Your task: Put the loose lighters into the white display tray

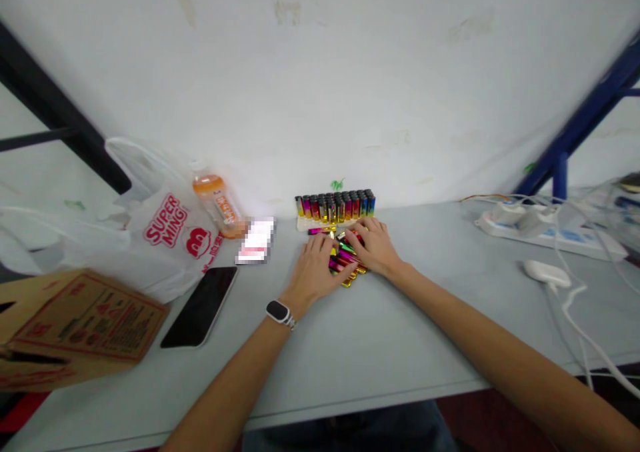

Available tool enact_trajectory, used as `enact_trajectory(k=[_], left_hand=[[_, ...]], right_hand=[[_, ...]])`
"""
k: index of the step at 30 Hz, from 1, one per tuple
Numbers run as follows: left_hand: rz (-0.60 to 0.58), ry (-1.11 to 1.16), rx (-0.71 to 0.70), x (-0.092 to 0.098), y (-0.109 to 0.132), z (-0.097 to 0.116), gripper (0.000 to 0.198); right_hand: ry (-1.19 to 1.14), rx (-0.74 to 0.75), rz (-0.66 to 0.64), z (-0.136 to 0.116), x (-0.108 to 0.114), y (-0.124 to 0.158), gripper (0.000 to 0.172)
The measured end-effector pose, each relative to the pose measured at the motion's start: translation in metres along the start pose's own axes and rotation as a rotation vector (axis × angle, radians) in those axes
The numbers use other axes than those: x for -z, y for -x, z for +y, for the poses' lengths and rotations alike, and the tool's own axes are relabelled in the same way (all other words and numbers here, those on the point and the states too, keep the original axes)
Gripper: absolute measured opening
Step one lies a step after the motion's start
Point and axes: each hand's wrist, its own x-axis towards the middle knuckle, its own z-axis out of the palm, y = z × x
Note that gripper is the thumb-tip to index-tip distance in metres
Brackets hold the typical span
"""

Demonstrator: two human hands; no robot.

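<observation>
Several shiny, multicoloured cylinders that look like lighters (345, 260) lie in a loose pile on the grey table. My left hand (315, 269), with a watch on its wrist, rests at the pile's left side, its fingers spread. On the other side my right hand (374, 245) lies over the pile's upper right, fingers apart and bent; part of the pile is hidden beneath it. Just behind both hands, upright lighters with black tops (336, 207) stand in rows on a pale tray (303, 225) against the wall.
To the left are a cardboard box (100, 319), a white plastic bag (150, 239), an orange bottle (220, 202), a black phone (201, 307) and a pixelated item (257, 240). A power strip (555, 235) and a white charger (547, 273) with cables lie right.
</observation>
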Motion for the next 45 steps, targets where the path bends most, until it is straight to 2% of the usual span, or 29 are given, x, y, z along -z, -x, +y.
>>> enact_trajectory(k=[2,5,9,13,16,19,22,24,27,29,32,34,36,38,39,41,45], left_hand=[[-0.037,0.084,-0.009,0.011,0.005,-0.007,0.043],[-0.176,0.168,-0.072,0.021,0.010,-0.017,0.049],[-0.306,0.184,-0.080,0.017,0.009,-0.024,0.032],[-0.329,0.169,-0.057,0.012,0.009,-0.020,0.031],[-0.314,0.122,-0.032,0.015,0.011,-0.014,0.034],[-0.295,0.107,0.062,0.021,0.009,-0.006,0.032],[-0.272,0.093,0.126,0.025,0.002,0.002,0.030],[-0.256,0.139,0.142,0.026,-0.005,0.006,0.028],[-0.234,0.385,0.119,0.025,-0.018,0.005,0.021],[-0.183,0.616,0.115,0.021,-0.027,0.002,0.022],[0.009,0.930,0.252,0.009,-0.039,-0.002,0.030],[0.115,1.037,0.314,-0.002,-0.044,0.001,0.033],[0.137,0.961,0.301,-0.013,-0.045,0.008,0.038],[0.119,0.792,0.243,-0.023,-0.042,0.015,0.032],[0.159,0.695,0.221,-0.028,-0.041,0.018,0.028],[0.217,0.576,0.194,-0.034,-0.039,0.019,0.024],[0.211,0.466,0.252,-0.039,-0.042,0.008,0.022]], right_hand=[[-0.022,-0.002,0.007,-0.003,0.006,0.003,0.037],[-0.067,-0.017,-0.018,-0.005,0.011,0.005,0.034],[-0.087,-0.024,-0.019,-0.008,0.008,0.006,0.032],[-0.119,-0.032,-0.009,-0.011,0.004,0.007,0.029],[-0.151,-0.048,0.002,-0.010,0.003,0.007,0.028],[-0.191,-0.060,0.027,-0.011,0.006,0.007,0.031],[-0.337,-0.026,0.029,-0.016,0.010,0.008,0.036],[-0.470,-0.003,-0.020,-0.022,0.013,0.009,0.037],[-0.569,-0.042,-0.101,-0.028,0.015,0.009,0.035],[-0.572,-0.084,-0.083,-0.028,0.016,0.008,0.033],[-0.527,-0.129,-0.018,-0.025,0.014,0.007,0.036],[-0.527,-0.134,-0.031,-0.024,0.010,0.009,0.033],[-0.578,-0.108,-0.071,-0.023,0.003,0.012,0.026],[-0.603,-0.107,-0.089,-0.023,-0.003,0.014,0.022],[-0.577,-0.124,-0.094,-0.024,-0.005,0.013,0.021],[-0.443,-0.169,-0.125,-0.025,-0.008,0.008,0.022],[-0.103,-0.215,-0.216,-0.028,-0.008,-0.011,0.029]])
